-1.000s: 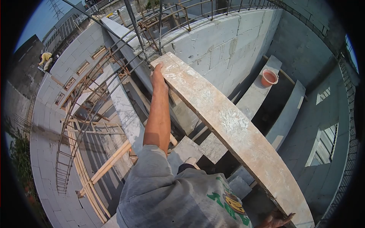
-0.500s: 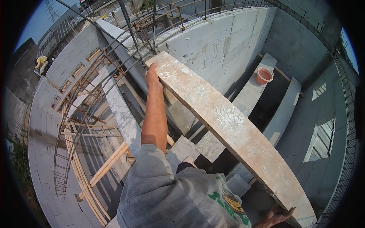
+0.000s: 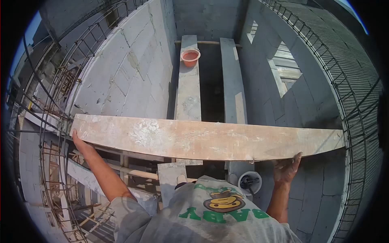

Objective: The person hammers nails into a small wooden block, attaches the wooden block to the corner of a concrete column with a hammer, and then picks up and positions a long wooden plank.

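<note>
A long wooden plank (image 3: 210, 139), smeared with pale mortar, lies crosswise in front of me between the two block walls. My left hand (image 3: 79, 141) grips its near edge close to the left end, with the fingers hidden underneath. Toward the right end, my right hand (image 3: 285, 168) supports the near edge from below; its thumb shows at the edge and the other fingers are partly hidden beneath. Whether the plank's ends touch the walls or the rebar, I cannot tell.
Two scaffold boards (image 3: 188, 91) (image 3: 233, 81) run away beyond the plank over a dark gap. An orange bucket (image 3: 190, 58) stands on the left one. A white bucket (image 3: 249, 182) with tools sits below me. Rebar cages (image 3: 348, 105) top the block walls (image 3: 125, 60).
My view has turned right. The plank has swung from a diagonal to nearly level across, still in both hands. The white bucket has come into view.
</note>
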